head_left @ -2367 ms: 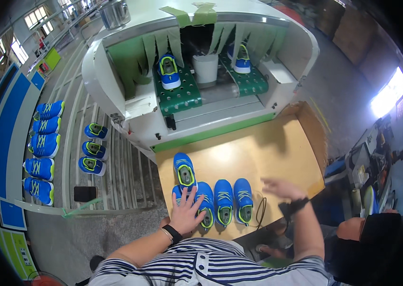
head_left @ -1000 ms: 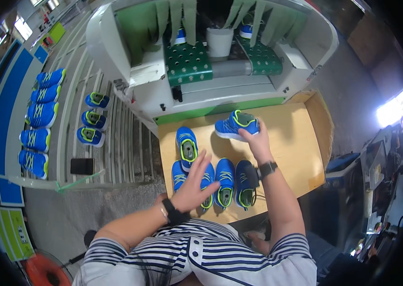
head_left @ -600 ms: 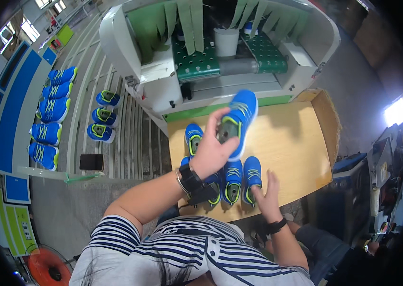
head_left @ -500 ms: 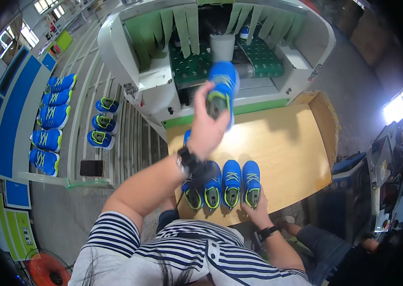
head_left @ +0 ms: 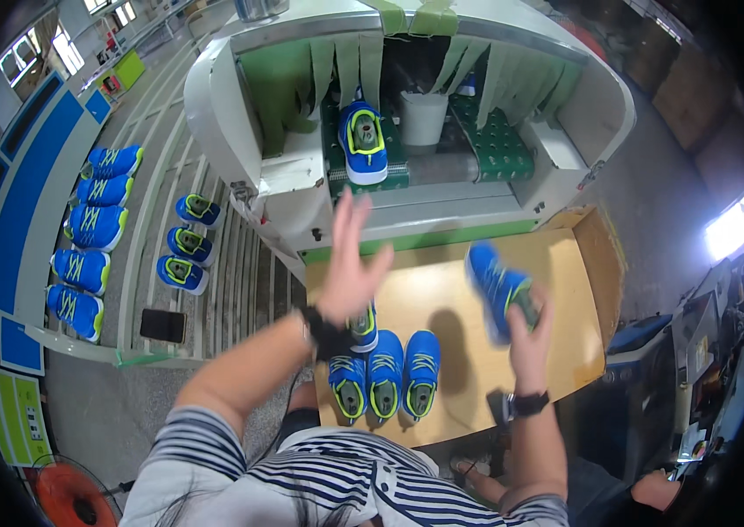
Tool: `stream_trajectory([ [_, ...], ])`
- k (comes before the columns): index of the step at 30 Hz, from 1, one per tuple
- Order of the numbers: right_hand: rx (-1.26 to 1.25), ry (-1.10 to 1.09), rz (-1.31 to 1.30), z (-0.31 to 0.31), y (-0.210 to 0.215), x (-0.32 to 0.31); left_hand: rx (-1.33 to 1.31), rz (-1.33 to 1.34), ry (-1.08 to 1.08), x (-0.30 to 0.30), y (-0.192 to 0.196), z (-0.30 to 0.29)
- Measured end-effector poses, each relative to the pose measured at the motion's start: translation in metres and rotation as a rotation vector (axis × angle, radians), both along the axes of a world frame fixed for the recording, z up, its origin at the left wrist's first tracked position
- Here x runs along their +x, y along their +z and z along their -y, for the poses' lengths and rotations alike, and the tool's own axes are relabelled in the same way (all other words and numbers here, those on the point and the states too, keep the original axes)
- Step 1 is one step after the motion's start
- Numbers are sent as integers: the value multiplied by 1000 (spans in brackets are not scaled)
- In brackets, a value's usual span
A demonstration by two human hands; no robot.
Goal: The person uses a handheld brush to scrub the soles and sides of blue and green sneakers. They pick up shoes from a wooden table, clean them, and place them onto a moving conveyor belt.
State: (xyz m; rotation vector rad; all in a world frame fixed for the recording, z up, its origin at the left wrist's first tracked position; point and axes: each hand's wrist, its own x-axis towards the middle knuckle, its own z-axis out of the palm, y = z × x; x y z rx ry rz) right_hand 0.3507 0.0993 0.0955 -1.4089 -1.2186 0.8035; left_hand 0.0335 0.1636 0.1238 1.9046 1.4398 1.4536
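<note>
My right hand (head_left: 532,347) grips a blue sneaker (head_left: 497,285) by its heel, lifted above the wooden board with the toe pointing away from me. My left hand (head_left: 352,268) is empty, its fingers spread, just short of the machine's left belt. On that belt lies another blue sneaker (head_left: 365,147) with yellow-green collar trim. A row of blue sneakers (head_left: 385,373) stands near the board's front edge, toes away from me. One more sneaker (head_left: 366,332) sits behind them, partly hidden by my left wrist.
The white machine (head_left: 222,123) has hanging strips, green belts (head_left: 504,145) and a white bucket (head_left: 423,119). At left, a slatted rack carries more sneakers (head_left: 97,227) and a phone (head_left: 163,326). A cardboard flap (head_left: 598,255) edges the wooden board (head_left: 556,281). Someone sits at lower right.
The sneaker from my left hand now rests on the left belt, and that hand has opened and drawn back. My right hand has lifted the rightmost sneaker off the board, moving forward and right.
</note>
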Motion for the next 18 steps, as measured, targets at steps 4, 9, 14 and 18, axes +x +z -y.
stream_trajectory([
  [4, 462, 75, 143, -146, 95, -37, -230, -473, -154, 6, -45, 105],
  [9, 123, 22, 603, -296, 60, -41, -396, -640, -125, 14, -92, 159],
  [14, 192, 250, 647, -272, 31, -31, -328, -635, -76, 13, -112, 159],
  [18, -385, 791, 720, -101, -32, -4, -270, -667, -43, 10, -114, 161],
])
